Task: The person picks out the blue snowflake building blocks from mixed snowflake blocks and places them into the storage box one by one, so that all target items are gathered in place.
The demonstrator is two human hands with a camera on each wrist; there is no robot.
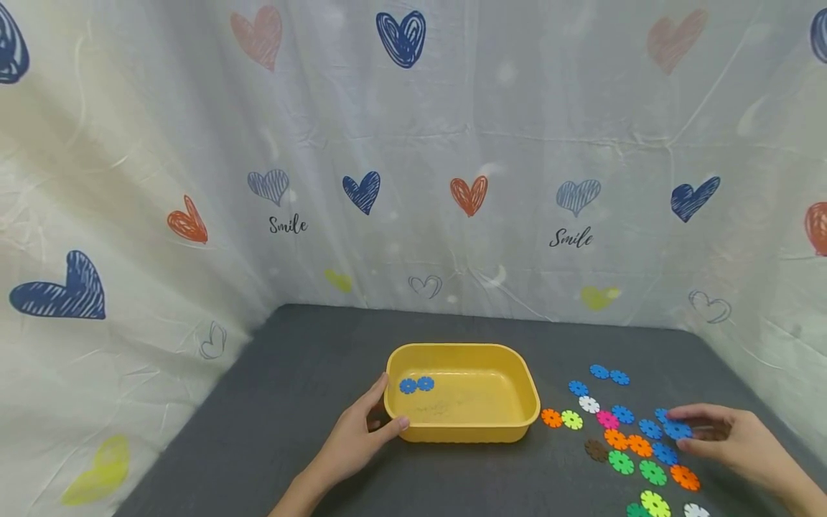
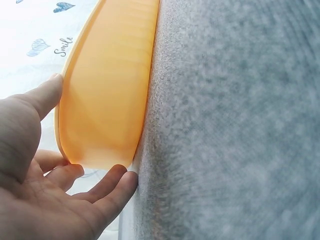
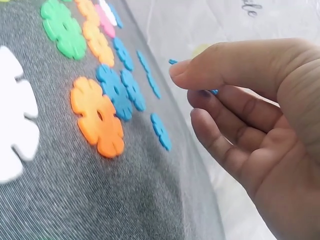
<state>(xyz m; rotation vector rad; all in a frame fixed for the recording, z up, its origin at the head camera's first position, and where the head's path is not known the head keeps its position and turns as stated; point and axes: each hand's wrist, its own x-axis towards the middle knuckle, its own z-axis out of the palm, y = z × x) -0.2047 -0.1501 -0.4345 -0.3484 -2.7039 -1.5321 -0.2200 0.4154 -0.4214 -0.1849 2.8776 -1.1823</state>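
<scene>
My left hand (image 1: 354,434) grips the left end of a yellow plastic basin (image 1: 461,434); its thumb lies at the front rim and its fingers reach round the end wall. Inside, two blue snowflake discs (image 1: 408,386) lie side by side near the left wall. Over on the right, my right hand (image 1: 736,439) pinches a blue snowflake disc (image 1: 678,430) between thumb and fingers. In the right wrist view only slivers of that disc (image 3: 173,61) show past the thumb. Other blue discs (image 1: 650,429) lie on the table just left of this hand.
Scattered right of the basin are orange (image 1: 685,477), green (image 1: 653,472), yellow, white, pink (image 1: 607,419) and brown discs (image 1: 596,451). Two blue discs (image 1: 599,371) lie farther back. A dark grey cloth (image 1: 291,402) covers the table. A heart-printed curtain (image 1: 413,143) hangs behind.
</scene>
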